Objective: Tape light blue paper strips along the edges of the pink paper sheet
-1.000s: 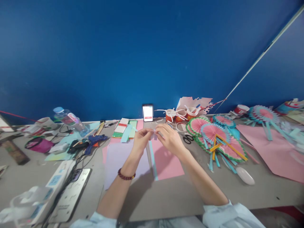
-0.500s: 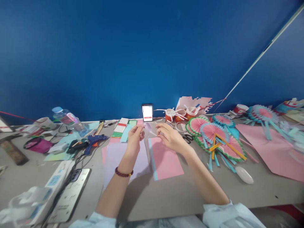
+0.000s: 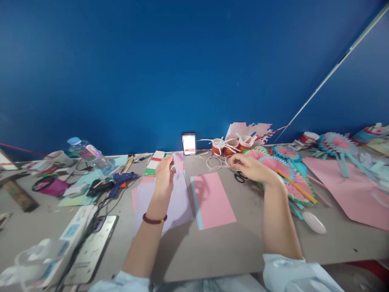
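Note:
My left hand [image 3: 165, 172] is closed above the lilac paper sheets [image 3: 152, 202], with a small lilac paper strip [image 3: 176, 161] at its fingertips. My right hand [image 3: 251, 167] is over at the right, its fingers curled at the edge of a tape roll [image 3: 226, 161] that they partly cover. Whether those fingers grip the roll is hard to see. Black-handled scissors [image 3: 240, 177] lie just below them. Between my arms rests a pink sheet [image 3: 214, 202] with a light blue edge along its left side.
A phone [image 3: 189, 144] stands against the blue wall. Pleated paper fans [image 3: 299, 184] lie to the right, near a white mouse [image 3: 314, 223]. Left are a blue glue gun [image 3: 121, 184], a bottle [image 3: 89, 153], a power strip [image 3: 68, 235] and another phone [image 3: 92, 251]. Red cups [image 3: 217, 147] stand behind.
My hands have parted. The right has left the lilac strip and moved right to the tape roll; the left has shifted slightly left with the strip.

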`<state>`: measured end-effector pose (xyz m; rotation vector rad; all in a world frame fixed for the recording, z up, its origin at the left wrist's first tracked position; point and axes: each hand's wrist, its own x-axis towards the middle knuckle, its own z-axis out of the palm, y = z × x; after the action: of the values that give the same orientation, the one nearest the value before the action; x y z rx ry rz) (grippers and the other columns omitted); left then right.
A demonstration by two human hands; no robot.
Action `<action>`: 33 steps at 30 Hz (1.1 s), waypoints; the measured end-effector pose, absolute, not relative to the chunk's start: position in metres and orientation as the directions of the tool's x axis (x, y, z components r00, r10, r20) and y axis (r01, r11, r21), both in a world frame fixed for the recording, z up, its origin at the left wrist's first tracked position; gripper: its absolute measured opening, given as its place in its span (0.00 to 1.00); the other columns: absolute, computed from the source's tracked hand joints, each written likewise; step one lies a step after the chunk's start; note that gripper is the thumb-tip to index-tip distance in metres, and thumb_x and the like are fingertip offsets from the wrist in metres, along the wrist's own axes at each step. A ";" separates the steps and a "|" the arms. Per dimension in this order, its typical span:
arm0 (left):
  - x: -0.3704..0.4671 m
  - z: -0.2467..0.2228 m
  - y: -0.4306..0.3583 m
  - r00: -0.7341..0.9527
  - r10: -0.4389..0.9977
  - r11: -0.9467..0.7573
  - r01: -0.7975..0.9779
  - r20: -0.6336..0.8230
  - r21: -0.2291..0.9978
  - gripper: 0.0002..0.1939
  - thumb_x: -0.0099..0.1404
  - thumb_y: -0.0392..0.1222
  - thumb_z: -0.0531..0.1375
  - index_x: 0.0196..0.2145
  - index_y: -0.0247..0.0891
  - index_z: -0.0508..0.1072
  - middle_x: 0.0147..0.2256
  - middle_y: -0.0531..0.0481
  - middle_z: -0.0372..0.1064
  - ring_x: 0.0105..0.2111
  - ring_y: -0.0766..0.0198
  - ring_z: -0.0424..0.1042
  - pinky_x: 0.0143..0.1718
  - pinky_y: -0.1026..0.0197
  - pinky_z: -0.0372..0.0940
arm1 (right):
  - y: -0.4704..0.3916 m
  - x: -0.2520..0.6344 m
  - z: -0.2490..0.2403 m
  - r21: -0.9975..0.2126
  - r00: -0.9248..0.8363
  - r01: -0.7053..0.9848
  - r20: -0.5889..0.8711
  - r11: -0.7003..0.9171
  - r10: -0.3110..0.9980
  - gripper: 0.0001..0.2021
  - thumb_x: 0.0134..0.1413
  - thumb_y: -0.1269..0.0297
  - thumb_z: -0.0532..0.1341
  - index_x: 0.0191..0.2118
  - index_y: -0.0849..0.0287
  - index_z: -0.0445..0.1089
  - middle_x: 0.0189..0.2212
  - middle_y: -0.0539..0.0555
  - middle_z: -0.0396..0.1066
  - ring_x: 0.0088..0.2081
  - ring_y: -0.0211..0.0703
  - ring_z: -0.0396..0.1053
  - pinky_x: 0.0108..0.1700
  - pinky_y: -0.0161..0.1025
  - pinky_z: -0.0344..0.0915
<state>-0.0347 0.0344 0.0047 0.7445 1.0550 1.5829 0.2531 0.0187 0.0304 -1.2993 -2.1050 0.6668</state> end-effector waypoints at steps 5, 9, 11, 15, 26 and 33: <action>-0.034 0.011 0.033 -0.220 0.974 -0.064 -0.455 -0.043 0.888 0.11 0.49 0.44 0.64 0.26 0.36 0.67 0.26 0.53 0.62 0.26 0.71 0.63 0.21 0.70 0.55 | 0.058 0.257 0.025 -0.594 -0.020 0.747 0.430 0.299 0.903 0.05 0.51 0.65 0.56 0.29 0.58 0.67 0.27 0.52 0.71 0.29 0.42 0.67 0.35 0.38 0.62; -0.033 0.015 0.030 -0.195 0.979 -0.041 -0.450 -0.053 0.892 0.12 0.48 0.45 0.65 0.24 0.36 0.67 0.23 0.55 0.60 0.22 0.72 0.60 0.19 0.68 0.54 | 0.100 0.252 0.023 -0.533 0.037 0.795 0.519 0.289 0.854 0.05 0.49 0.69 0.56 0.31 0.60 0.69 0.30 0.55 0.73 0.31 0.43 0.69 0.37 0.38 0.62; -0.033 0.017 0.029 -0.185 0.981 -0.031 -0.431 -0.054 0.902 0.13 0.49 0.46 0.65 0.24 0.36 0.66 0.22 0.56 0.59 0.19 0.73 0.59 0.18 0.67 0.54 | 0.118 0.251 0.021 -0.508 0.056 0.821 0.528 0.262 0.847 0.05 0.48 0.71 0.56 0.31 0.61 0.69 0.29 0.55 0.73 0.31 0.43 0.70 0.38 0.38 0.62; -0.033 0.018 0.026 -0.157 0.987 -0.046 -0.399 -0.019 0.916 0.13 0.49 0.47 0.65 0.23 0.37 0.66 0.20 0.56 0.60 0.17 0.73 0.59 0.19 0.67 0.55 | 0.143 0.249 0.013 -0.412 0.010 0.881 0.509 0.233 0.860 0.09 0.50 0.72 0.53 0.34 0.62 0.70 0.32 0.57 0.73 0.34 0.45 0.69 0.39 0.38 0.61; -0.026 0.018 0.016 -0.033 0.973 -0.230 -0.059 0.228 0.971 0.08 0.53 0.44 0.63 0.24 0.38 0.72 0.23 0.54 0.63 0.20 0.72 0.57 0.22 0.66 0.54 | 0.156 0.222 -0.007 -0.099 0.007 0.995 0.235 0.016 0.972 0.15 0.57 0.73 0.49 0.39 0.63 0.73 0.39 0.65 0.73 0.39 0.53 0.71 0.37 0.43 0.61; -0.024 0.021 0.013 -0.007 0.976 -0.216 -0.041 0.216 0.975 0.09 0.53 0.46 0.63 0.23 0.38 0.72 0.19 0.55 0.60 0.19 0.71 0.56 0.22 0.65 0.53 | 0.142 0.223 -0.001 -0.126 -0.012 0.991 0.211 0.040 0.977 0.16 0.55 0.71 0.51 0.43 0.57 0.74 0.48 0.61 0.69 0.41 0.50 0.70 0.39 0.42 0.63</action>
<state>-0.0235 0.0131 0.0214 1.3347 1.0685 1.3889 0.2234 0.1424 -0.0007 -2.0221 -2.0765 -0.0840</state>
